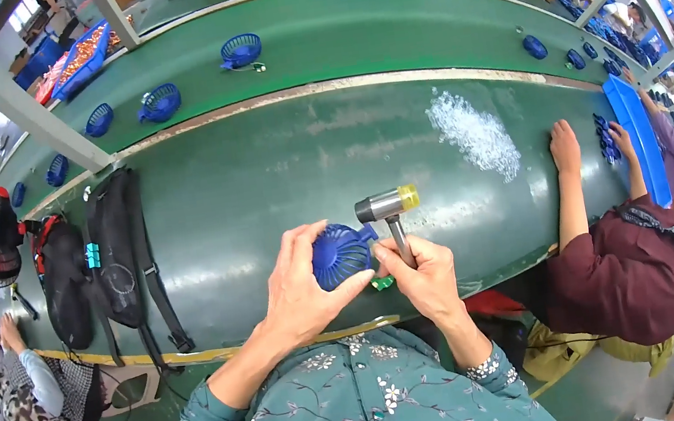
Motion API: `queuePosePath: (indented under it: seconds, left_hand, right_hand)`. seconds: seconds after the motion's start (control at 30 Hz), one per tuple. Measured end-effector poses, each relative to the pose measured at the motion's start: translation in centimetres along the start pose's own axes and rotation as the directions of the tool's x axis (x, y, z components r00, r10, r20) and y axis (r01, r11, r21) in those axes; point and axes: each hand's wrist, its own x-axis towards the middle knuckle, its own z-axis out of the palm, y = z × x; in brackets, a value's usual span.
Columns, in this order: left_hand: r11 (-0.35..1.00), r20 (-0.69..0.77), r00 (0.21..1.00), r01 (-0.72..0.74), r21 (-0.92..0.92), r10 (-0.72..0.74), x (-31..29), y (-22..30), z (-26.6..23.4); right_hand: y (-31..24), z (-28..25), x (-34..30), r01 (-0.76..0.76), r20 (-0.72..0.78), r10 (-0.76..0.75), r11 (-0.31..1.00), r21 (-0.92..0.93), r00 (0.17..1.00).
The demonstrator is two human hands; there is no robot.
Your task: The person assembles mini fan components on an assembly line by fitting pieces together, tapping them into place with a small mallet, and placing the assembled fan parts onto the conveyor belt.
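Blue slotted housing (338, 255) sits in left hand (302, 278), fingers and thumb curled round it, over bench (214, 203) near its front edge. Right hand (425, 277) grips mallet (388, 204) by handle, small green part (382, 283) beside thumb. Clear pieces (474, 136) heap toward far edge.

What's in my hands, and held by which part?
Your left hand holds the blue slotted housing by its rounded side; your right hand grips the mallet by its handle.
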Motion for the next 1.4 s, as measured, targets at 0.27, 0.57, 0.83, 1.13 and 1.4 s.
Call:
queuePosePath:
  seconds: [0.27, 0.57, 0.83, 1.13, 1.4]
  left_hand:
    - [0.559, 0.702, 0.686, 0.664, -0.496, -0.192, 3.8, -2.2, -1.6]
    - [0.971, -0.023, 0.978, -0.209, -0.112, 0.208, 16.5, -2.5, -2.4]
    - [0.847, -0.322, 0.875, -0.164, 0.505, 0.362, 21.7, -15.1, -8.1]
    - [0.482, -0.237, 0.936, 0.087, 0.872, 0.260, 22.3, -19.0, -13.1]
    - [0.790, -0.237, 0.832, -0.329, 0.518, 0.502, 12.2, -4.8, -6.2]
  right_hand:
    - [0.2, -1.1, 0.9, -0.094, -0.103, 0.093, 0.996, -0.005, 0.990]
    - [-1.1, -1.6, 2.8, 0.282, -0.315, -0.335, 0.938, -0.204, 0.888]
    - [-0.3, -0.9, 0.5, 0.411, -0.303, -0.380, 0.911, 0.043, 0.874]
    - [-1.6, 0.9, 0.9, -0.056, -0.016, 0.064, 0.957, 0.285, 0.998]
    - [-1.3, 1.8, 2.8, -0.142, 0.013, 0.143, 0.960, 0.241, 0.990]
